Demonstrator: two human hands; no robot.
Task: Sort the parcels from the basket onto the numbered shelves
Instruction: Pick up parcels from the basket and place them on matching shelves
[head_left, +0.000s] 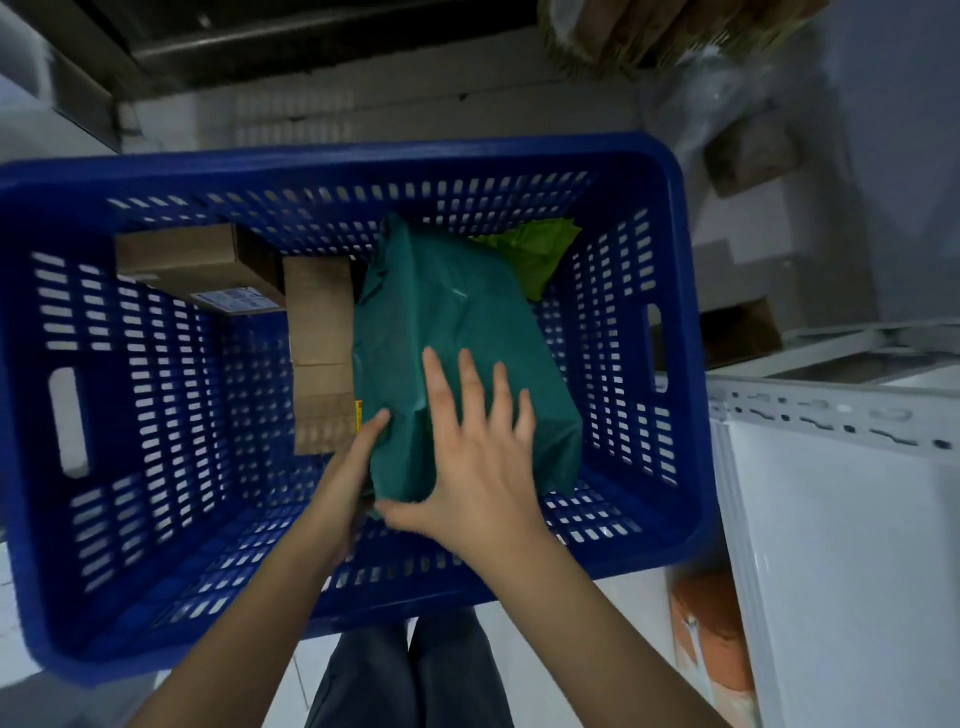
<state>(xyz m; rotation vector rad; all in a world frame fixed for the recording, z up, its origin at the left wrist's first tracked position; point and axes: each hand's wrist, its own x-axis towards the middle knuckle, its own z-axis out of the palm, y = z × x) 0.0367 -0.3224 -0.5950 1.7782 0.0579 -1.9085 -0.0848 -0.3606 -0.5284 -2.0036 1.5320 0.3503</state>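
A big blue slotted basket (130, 415) fills the view below me. Inside it lies a dark green bagged parcel (457, 312), tilted up toward me. My left hand (348, 478) grips the parcel's near left corner from underneath, thumb on its side. My right hand (478, 457) rests flat on top of the parcel's near end with its fingers spread. A tall brown cardboard box (319, 343) stands beside the parcel on the left. Another brown box with a white label (202, 265) sits in the far left corner. A light green bag (540, 254) peeks out behind the parcel.
A white metal shelf (831, 415) with a slotted upright stands at the right. An orange and white object (711, 639) sits on the floor by it. Brown boxes (748, 156) and clear plastic wrap lie beyond the basket at the upper right. My legs show below the basket.
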